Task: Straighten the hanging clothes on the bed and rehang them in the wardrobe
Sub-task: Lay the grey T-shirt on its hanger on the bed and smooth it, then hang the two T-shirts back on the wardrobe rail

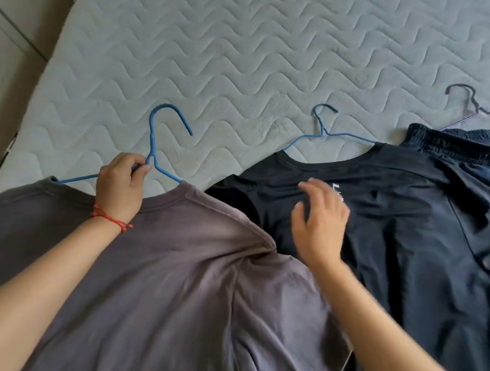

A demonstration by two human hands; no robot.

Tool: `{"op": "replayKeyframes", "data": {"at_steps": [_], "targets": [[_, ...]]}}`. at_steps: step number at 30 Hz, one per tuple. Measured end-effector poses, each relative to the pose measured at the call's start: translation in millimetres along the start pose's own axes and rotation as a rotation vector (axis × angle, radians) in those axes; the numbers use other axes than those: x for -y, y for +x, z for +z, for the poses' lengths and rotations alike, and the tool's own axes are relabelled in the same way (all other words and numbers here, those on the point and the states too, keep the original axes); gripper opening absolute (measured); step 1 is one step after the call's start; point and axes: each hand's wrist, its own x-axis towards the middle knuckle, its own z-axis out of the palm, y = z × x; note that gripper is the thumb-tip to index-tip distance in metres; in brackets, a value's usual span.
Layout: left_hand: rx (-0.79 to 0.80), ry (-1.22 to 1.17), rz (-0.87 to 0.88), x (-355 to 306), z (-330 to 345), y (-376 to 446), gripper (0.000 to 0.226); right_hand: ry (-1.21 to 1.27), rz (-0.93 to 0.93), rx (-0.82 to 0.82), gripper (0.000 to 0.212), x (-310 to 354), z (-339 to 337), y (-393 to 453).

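I observe the left hand (121, 183) gripping the blue hanger (161, 150) at its neck, the grey T-shirt (147, 291) hung on it. The right hand (320, 223), fingers relaxed and blurred, is above the black T-shirt (398, 219). Its hanger (325, 128) lies on the quilted mattress (244, 56). Dark shorts (459, 146) lie at far right.

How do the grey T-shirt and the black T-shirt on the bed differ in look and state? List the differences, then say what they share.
1. The grey T-shirt is plain; the black T-shirt bears white lettering.
2. The grey T-shirt's hanger is gripped by the left hand; the black T-shirt's hanger lies untouched.
3. The grey T-shirt overlaps the black T-shirt's edge.
4. The right hand hovers over the black T-shirt.

Shared: both lie on the mattress on blue hangers.
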Motion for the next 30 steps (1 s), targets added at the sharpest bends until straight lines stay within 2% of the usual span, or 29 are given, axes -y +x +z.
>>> {"op": "replayKeyframes", "data": {"at_steps": [3, 7, 13, 19, 24, 30], "targets": [[0.012, 0.015, 0.003, 0.7, 6.5, 0.5, 0.007, -0.087, 0.052, 0.148, 0.038, -30.7, 0.8, 66.6], [0.024, 0.025, -0.036, 7.5, 12.4, -0.2, 0.007, -0.27, -0.031, 0.363, 0.045, -55.3, 12.6, 123.6], [0.031, 0.008, -0.067, 12.1, 20.7, -0.9, 0.008, -0.369, -0.009, 0.483, 0.052, -79.9, 28.9, 152.7], [0.009, 0.013, -0.093, 8.4, 13.2, -5.4, 0.01, -0.463, -0.073, 0.362, 0.032, -79.8, 18.3, 156.0], [-0.002, 0.012, -0.098, -5.4, -13.2, -9.4, 0.009, -0.301, -0.091, 0.224, 0.028, -58.5, -12.4, 142.4], [-0.001, 0.023, -0.038, -27.9, -66.3, -14.8, 0.009, -0.173, -0.258, 0.079, 0.02, 1.7, -71.7, 130.2]]}}
